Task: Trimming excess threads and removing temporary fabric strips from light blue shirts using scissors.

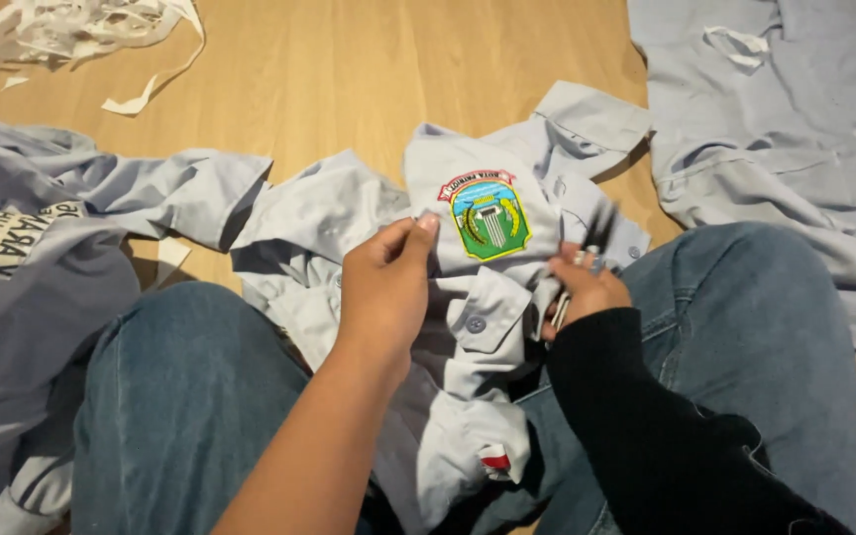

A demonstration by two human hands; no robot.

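My left hand (388, 282) pinches the pale grey-blue cotton uniform shirt (468, 327) beside its green-and-yellow embroidered shield badge (487, 216); my right hand (587, 287) is closed on the shirt's edge, with blurred dark scissors-like blades (598, 230). The shirt lies across my lap: light, limp, best gripped at seams. I count one badge and three garments: this shirt, a printed one (22, 248) left, a plain one (775, 129) right.

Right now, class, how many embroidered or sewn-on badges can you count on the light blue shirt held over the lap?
2. A green and yellow crest badge sits on the sleeve pinched by the left hand; a small red and white patch hangs near the bottom. Folds may hide more.
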